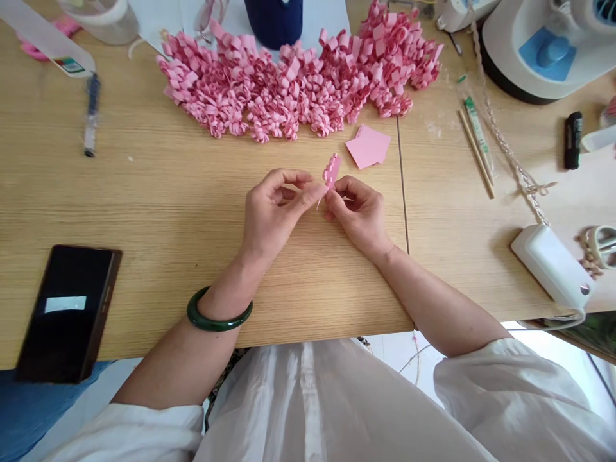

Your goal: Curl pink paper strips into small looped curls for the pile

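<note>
A small pink paper piece (pixel 333 171) with a fringed, curled edge stands upright between my two hands, above the table. My left hand (pixel 282 208) pinches its lower left side with thumb and fingers; a thin pale strip hangs below the fingertips. My right hand (pixel 359 208) grips the lower right side of the same piece, its fingers curled in. Just beyond my hands lies a small stack of flat pink paper pieces (pixel 369 147). Behind it spreads a long heap of curled pink paper flowers (pixel 289 90).
On the left are a dark phone (pixel 70 314) at the table edge and a pen (pixel 91 115). A dark blue cup (pixel 274 22) stands behind the heap. To the right are wooden sticks (pixel 475 154), a black marker (pixel 572 141), a white box-shaped device (pixel 553 266) and a white machine (pixel 553 51).
</note>
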Demonstrator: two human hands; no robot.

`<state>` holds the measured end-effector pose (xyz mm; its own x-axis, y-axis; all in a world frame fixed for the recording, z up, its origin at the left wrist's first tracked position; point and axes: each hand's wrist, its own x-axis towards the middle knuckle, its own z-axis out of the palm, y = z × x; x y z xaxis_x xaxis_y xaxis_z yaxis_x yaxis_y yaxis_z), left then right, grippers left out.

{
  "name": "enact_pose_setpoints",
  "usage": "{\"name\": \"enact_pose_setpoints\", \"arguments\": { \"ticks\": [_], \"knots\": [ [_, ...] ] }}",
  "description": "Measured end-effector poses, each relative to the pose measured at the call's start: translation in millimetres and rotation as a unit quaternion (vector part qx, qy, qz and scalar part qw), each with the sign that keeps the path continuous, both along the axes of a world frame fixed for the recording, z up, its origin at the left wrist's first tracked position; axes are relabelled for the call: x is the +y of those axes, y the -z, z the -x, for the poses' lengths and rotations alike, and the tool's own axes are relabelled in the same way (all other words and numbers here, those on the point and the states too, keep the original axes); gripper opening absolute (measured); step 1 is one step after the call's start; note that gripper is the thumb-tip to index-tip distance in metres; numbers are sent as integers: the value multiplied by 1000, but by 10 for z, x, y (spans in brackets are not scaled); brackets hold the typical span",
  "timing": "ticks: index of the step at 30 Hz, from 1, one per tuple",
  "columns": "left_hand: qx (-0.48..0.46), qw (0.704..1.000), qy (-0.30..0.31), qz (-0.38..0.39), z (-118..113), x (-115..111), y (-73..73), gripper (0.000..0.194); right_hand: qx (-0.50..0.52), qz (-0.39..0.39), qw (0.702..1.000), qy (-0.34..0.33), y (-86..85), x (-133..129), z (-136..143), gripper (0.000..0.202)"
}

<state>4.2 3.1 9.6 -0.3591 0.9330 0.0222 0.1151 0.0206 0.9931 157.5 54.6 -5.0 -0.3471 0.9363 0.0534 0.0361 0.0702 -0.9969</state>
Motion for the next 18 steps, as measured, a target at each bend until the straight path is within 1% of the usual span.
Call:
{"name": "enact_pose_setpoints", "arguments": {
  "ticks": [2, 4, 9, 14, 18],
  "knots": [
    [-1, 1000, -22, -1, 18, 7, -11, 34, 13, 4, 1000, 12, 13, -1, 5, 56],
    [13, 999, -30, -7, 32, 9, -22, 36, 19, 5, 1000, 18, 25, 0, 8, 56],
    [48, 998, -5, -29, 31, -16, -57, 28, 12, 3, 1000, 11, 32, 6, 8, 54],
    [78, 997, 14, -17, 11, -38, -100, 24, 17, 0, 1000, 8, 24, 13, 8, 56],
    [103, 994, 18, -8, 13, -41, -91, 15, 2, 0, 1000, 12, 26, 14, 5, 55]
  ]
}}
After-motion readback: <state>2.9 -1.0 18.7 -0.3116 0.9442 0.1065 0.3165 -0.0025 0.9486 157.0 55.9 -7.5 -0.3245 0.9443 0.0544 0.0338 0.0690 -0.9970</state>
